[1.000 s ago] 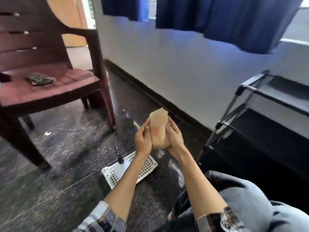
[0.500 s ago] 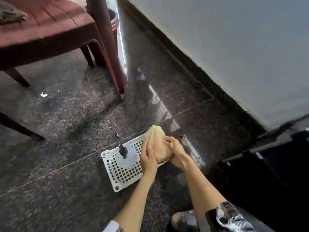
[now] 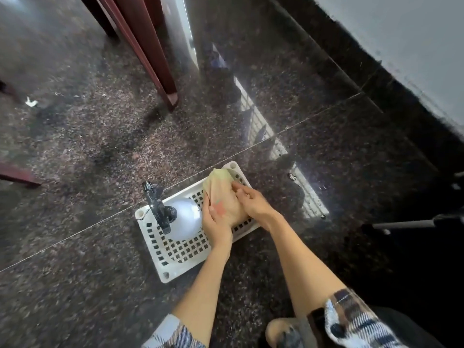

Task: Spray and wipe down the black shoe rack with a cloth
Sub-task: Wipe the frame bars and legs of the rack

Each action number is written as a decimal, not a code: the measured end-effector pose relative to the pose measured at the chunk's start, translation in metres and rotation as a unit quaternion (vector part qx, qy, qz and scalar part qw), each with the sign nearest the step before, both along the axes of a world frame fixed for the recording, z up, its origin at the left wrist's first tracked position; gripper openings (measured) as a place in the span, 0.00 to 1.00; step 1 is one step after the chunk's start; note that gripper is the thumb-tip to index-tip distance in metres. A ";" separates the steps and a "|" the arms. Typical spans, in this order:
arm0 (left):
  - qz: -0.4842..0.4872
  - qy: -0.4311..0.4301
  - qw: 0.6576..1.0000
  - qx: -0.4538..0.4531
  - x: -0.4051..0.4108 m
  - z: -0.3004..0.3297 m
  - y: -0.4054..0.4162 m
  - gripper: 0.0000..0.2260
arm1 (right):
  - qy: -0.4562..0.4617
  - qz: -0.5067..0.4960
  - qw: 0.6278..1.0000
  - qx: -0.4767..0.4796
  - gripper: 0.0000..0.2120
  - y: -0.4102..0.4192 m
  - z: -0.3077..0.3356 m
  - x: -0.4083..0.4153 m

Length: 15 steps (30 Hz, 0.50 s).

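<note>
Head view: dark speckled granite floor (image 3: 88,136), grey wall with black skirting at right, red-brown chair leg (image 3: 150,54) up top. White perforated tray (image 3: 175,249) sits on floor. Spray bottle (image 3: 180,219), black trigger head, stands on tray's left half. Yellowish cloth (image 3: 223,197) folded over tray's right half, left hand (image 3: 214,223) and right hand (image 3: 253,205) both gripping it, fingers curled round. Shoe rack (image 3: 411,223): only a dark bar at right edge.

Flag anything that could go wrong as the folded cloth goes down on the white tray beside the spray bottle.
1. The left hand is right against the spray bottle; a nudge could tip it over on the tray.
2. The cloth reaches the tray's far edge, so it may slide onto the floor.
3. Droplets glint on the floor near the tray: possibly slippery.
</note>
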<state>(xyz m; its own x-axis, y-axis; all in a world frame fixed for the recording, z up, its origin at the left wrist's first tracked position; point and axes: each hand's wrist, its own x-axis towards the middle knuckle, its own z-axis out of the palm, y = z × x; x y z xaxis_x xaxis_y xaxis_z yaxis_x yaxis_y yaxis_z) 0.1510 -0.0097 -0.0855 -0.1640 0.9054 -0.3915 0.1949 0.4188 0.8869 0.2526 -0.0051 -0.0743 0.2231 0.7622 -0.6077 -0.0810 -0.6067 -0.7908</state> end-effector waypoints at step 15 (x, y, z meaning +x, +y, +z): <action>-0.078 0.086 0.990 -0.075 -0.002 0.052 0.003 0.22 | -0.264 0.046 0.961 -0.060 0.16 -0.012 0.051 -0.010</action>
<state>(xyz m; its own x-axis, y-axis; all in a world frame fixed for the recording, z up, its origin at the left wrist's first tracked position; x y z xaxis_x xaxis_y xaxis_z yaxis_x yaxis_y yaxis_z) 0.1493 -0.0064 -0.0335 -0.1030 0.8592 -0.5012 0.4102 0.4957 0.7655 0.2423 -0.0172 -0.0229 0.4597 0.7253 -0.5124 0.3717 -0.6812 -0.6307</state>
